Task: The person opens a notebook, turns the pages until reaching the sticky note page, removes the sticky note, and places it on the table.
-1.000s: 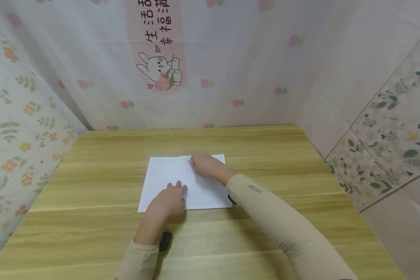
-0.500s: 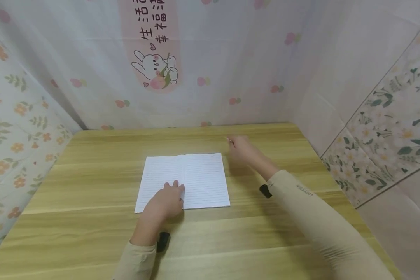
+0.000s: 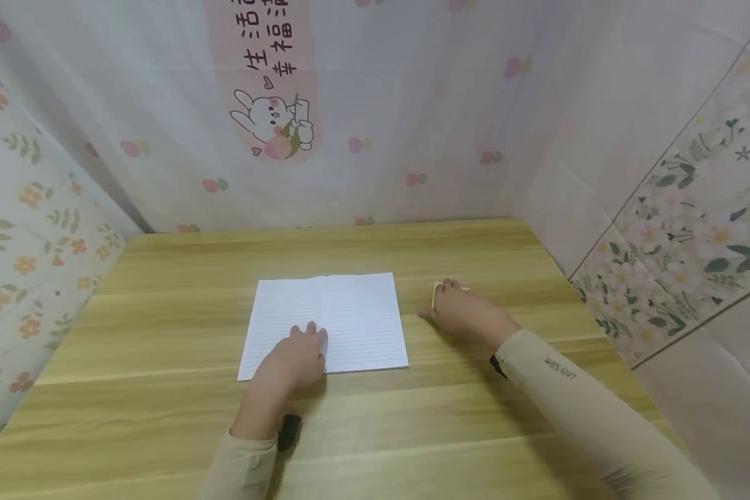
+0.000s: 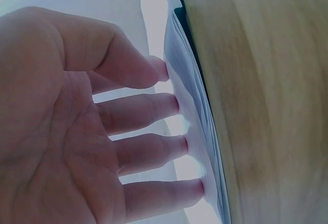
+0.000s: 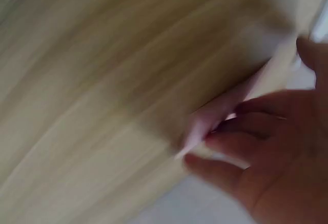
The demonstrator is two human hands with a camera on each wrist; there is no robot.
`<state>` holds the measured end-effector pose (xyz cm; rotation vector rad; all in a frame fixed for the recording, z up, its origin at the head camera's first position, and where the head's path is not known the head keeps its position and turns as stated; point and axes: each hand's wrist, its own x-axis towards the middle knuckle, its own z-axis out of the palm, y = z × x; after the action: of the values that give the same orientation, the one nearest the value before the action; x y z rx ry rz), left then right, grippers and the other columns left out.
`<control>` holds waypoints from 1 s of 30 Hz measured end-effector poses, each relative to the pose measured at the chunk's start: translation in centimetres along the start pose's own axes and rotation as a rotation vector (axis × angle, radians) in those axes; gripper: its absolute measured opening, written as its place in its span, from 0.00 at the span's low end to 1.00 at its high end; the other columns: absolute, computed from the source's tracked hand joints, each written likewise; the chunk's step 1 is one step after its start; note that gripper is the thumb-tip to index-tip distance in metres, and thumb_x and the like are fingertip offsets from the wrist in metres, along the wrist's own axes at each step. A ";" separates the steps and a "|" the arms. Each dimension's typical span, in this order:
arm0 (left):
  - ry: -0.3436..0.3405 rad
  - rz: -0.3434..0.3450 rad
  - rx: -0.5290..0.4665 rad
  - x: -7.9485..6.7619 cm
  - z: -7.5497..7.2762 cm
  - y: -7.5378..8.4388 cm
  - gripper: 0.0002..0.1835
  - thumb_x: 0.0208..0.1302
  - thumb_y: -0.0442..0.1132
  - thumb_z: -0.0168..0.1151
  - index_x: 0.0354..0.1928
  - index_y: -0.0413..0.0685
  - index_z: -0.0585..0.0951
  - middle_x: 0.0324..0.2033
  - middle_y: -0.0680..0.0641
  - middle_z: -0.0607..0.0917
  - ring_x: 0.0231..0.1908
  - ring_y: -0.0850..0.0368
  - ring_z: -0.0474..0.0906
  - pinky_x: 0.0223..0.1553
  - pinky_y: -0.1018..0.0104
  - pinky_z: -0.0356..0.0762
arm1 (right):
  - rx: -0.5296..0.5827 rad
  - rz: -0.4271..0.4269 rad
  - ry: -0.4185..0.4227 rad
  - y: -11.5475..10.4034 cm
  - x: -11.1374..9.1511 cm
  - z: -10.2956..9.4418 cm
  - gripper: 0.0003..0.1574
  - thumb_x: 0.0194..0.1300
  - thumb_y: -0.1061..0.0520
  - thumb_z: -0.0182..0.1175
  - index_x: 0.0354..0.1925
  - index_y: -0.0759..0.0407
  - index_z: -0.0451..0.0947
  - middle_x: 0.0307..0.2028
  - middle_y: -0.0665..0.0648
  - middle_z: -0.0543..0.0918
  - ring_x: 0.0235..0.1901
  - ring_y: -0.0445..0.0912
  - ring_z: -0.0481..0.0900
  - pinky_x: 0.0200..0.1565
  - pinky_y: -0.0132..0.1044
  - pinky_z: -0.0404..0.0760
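An open lined notebook point(image 3: 362, 326) lies flat on the wooden table in the head view. My left hand point(image 3: 292, 360) rests on it near the centre fold. In the left wrist view, the extended fingertips point(image 4: 189, 190) press on the pages point(image 4: 189, 85) close to their edge. To the right of the notebook, my right hand point(image 3: 462, 309) is low over the table. Its fingers touch a small, thin, pale flat piece point(image 3: 436, 294), mostly covered by the hand. In the right wrist view this piece point(image 5: 205, 124) looks pinkish and blurred, with the thumb spread away from it.
The wooden table point(image 3: 162, 305) reaches back to a white curtain point(image 3: 375, 104) printed with strawberries and a rabbit. Floral panels stand along the left and right sides. A black wrist strap piece point(image 3: 289, 432) shows below my left wrist.
My right hand has moved off the notebook's top middle to the table at right, carrying the thin pale piece, and its thumb has spread away. My left hand has stayed on the notebook.
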<state>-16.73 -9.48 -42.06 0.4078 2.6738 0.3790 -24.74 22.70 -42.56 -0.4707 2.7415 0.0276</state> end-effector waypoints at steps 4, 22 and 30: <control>0.004 -0.002 0.006 -0.1 0.0 0.0 0.30 0.77 0.35 0.45 0.77 0.31 0.67 0.79 0.26 0.63 0.78 0.21 0.57 0.76 0.31 0.64 | 0.055 0.086 -0.074 -1.0 -0.3 0.2 0.64 0.82 0.25 0.37 0.81 0.80 0.44 0.82 0.80 0.47 0.84 0.70 0.47 0.81 0.71 0.51; 0.024 0.032 0.001 -0.4 0.0 0.2 0.29 0.76 0.34 0.46 0.76 0.29 0.68 0.78 0.25 0.64 0.78 0.20 0.58 0.75 0.31 0.65 | 0.177 0.044 -0.080 2.3 -2.6 1.3 0.70 0.76 0.17 0.33 0.84 0.73 0.38 0.86 0.71 0.38 0.86 0.66 0.39 0.75 0.82 0.35; 0.028 0.019 0.014 -0.3 0.1 0.1 0.29 0.76 0.34 0.46 0.76 0.30 0.68 0.78 0.25 0.64 0.78 0.20 0.58 0.75 0.31 0.65 | 0.203 0.148 -0.078 2.1 -3.4 1.2 0.70 0.78 0.19 0.35 0.81 0.80 0.42 0.83 0.78 0.42 0.85 0.70 0.41 0.77 0.80 0.38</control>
<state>-16.44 -9.49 -42.02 0.4356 2.7032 0.3743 -22.02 25.89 -42.59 -0.2065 2.6606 -0.1887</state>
